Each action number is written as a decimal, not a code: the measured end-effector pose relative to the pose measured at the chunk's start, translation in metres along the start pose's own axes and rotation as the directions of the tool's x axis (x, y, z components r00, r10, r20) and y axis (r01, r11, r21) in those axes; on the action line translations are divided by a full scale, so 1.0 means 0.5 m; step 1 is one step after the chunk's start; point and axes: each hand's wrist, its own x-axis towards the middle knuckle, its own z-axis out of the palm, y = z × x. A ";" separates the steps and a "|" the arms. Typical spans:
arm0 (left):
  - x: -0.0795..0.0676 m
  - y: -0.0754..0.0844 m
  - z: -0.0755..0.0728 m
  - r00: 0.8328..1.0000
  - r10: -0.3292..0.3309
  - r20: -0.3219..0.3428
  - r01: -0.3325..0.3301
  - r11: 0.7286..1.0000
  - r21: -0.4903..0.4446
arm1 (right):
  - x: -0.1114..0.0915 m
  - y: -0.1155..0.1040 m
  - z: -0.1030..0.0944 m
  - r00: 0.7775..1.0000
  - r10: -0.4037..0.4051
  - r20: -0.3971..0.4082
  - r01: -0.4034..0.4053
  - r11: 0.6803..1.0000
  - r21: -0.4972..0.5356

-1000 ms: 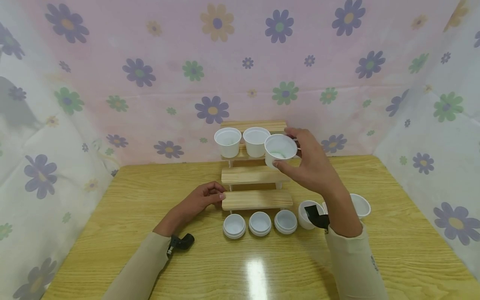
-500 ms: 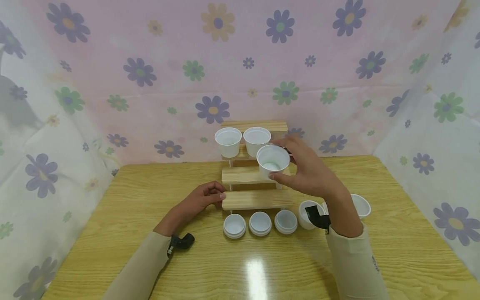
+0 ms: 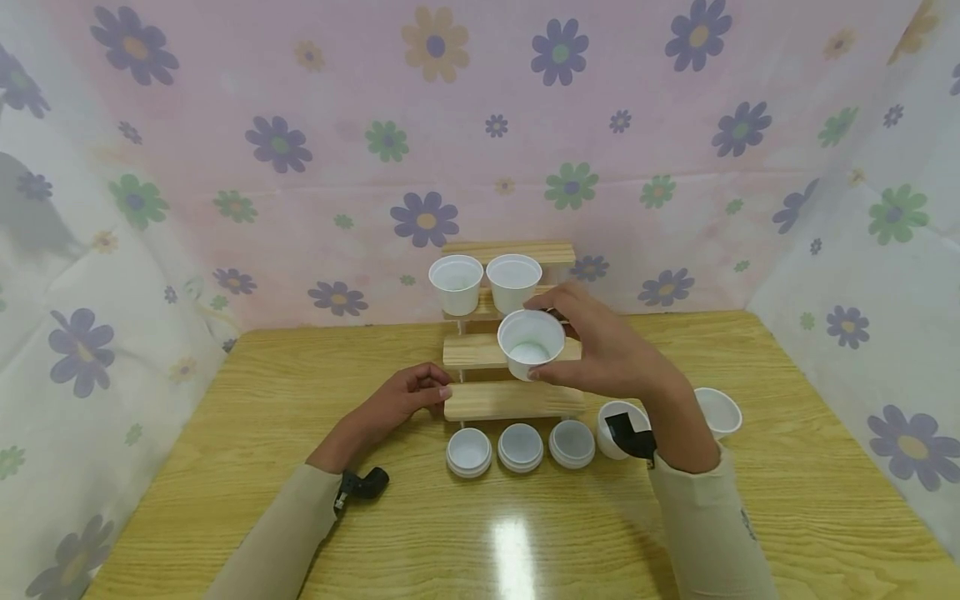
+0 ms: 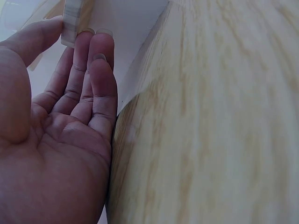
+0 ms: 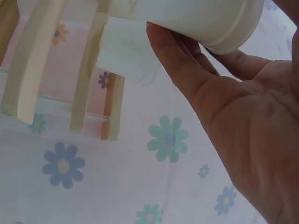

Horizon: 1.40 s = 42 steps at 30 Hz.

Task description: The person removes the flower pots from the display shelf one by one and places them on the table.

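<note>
We see the right hand (image 3: 607, 354) pinching a white tapered cup (image 3: 531, 343), thumb on the near wall and fingers round the far side, spread just as wide as the cup; its mouth tips up towards us, in front of the second tier from the bottom of a four-tier wooden stand (image 3: 517, 402); whether the cup touches that board we cannot tell.

Taking the held cup as the clock's centre, we find the left hand (image 3: 405, 396) at eight, its thumb and fingertips pinching the left end of the lowest tier, the gap between them only the board's thickness.

Towards eleven and ten o'clock, two upright cups (image 3: 483, 287) stand close side by side on the third tier, nearest the held cup's rim; the top tier (image 3: 510, 250) rises behind them.

At seven, six and five, three low white pots (image 3: 521, 450) line up before the stand's front edge, narrow gaps between them; at four, a round white cup (image 3: 612, 442) sits partly behind the black wrist mount (image 3: 633, 437), and past the forearm, nearer three, we see another white cup (image 3: 718, 410).

The wood-grain table (image 3: 405, 542) stretches from the left hand out to its slanting left edge at nine; its back edge meets the flowered cloth (image 3: 337, 167) towards twelve.
</note>
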 end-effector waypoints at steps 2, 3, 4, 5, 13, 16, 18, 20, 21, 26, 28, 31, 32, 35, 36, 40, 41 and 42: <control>0.000 0.001 0.001 1.000 0.001 -0.001 -0.001 1.000 -0.002 | 0.002 0.002 0.004 1.000 -0.006 0.028 0.005 0.999 0.035; 0.000 0.001 0.001 1.000 0.002 -0.001 -0.002 1.000 -0.001 | 0.003 0.002 0.006 0.999 -0.008 0.042 0.006 0.999 0.049; 0.000 0.001 0.001 1.000 0.003 0.000 -0.003 1.000 -0.001 | 0.004 0.002 0.008 0.998 -0.008 0.055 0.004 0.998 0.056; 0.000 0.001 0.000 1.000 0.003 0.001 -0.003 1.000 -0.002 | 0.005 0.002 0.010 0.997 -0.008 0.070 0.004 0.998 0.061; 0.004 -0.002 0.000 1.000 0.010 0.002 -0.010 1.000 -0.008 | 0.012 0.006 0.026 0.983 -0.070 0.172 0.061 0.997 0.052; 0.005 -0.003 0.000 1.000 0.011 0.000 -0.011 1.000 -0.008 | 0.015 0.008 0.033 0.974 -0.102 0.204 0.092 0.994 0.057; 0.006 -0.003 0.000 1.000 0.011 -0.002 -0.011 1.000 -0.011 | 0.016 0.008 0.038 0.967 -0.108 0.230 0.094 0.993 0.071; 0.007 -0.003 0.000 1.000 0.010 -0.004 -0.010 1.000 -0.010 | 0.018 0.008 0.043 0.961 -0.107 0.257 0.084 0.992 0.097; 0.007 -0.003 0.000 1.000 0.010 -0.004 -0.010 1.000 -0.010 | 0.018 0.008 0.046 0.957 -0.107 0.269 0.080 0.991 0.111; 0.007 -0.004 -0.001 1.000 0.009 -0.003 -0.009 1.000 -0.009 | 0.023 0.001 0.061 0.938 -0.130 0.322 0.086 0.985 0.147; 0.007 -0.003 -0.001 1.000 0.010 -0.003 -0.010 1.000 -0.009 | 0.025 -0.002 0.068 0.931 -0.140 0.337 0.100 0.986 0.135; 0.005 -0.003 0.000 1.000 0.013 0.000 -0.013 1.000 -0.012 | 0.027 -0.005 0.078 0.920 -0.146 0.364 0.111 0.987 0.115; 0.005 -0.003 -0.001 1.000 0.015 0.003 -0.015 1.000 -0.013 | 0.028 -0.007 0.081 0.916 -0.146 0.374 0.113 0.988 0.109; 0.004 -0.005 -0.002 1.000 0.023 0.011 -0.023 1.000 -0.018 | 0.031 -0.012 0.092 0.900 -0.151 0.409 0.119 0.988 0.103; 0.003 -0.006 -0.002 1.000 0.026 0.014 -0.025 0.999 -0.019 | 0.032 -0.013 0.095 0.895 -0.153 0.419 0.123 0.988 0.098; 0.003 -0.006 -0.002 0.999 0.031 0.021 -0.030 0.999 -0.020 | 0.036 -0.017 0.111 0.875 -0.163 0.455 0.127 0.986 0.109; 0.003 -0.006 -0.002 0.999 0.031 0.023 -0.030 0.999 -0.020 | 0.037 -0.018 0.115 0.873 -0.165 0.460 0.131 0.986 0.105; 0.003 -0.005 -0.002 0.999 0.031 0.025 -0.031 0.999 -0.020 | 0.037 -0.018 0.118 0.869 -0.170 0.465 0.138 0.985 0.102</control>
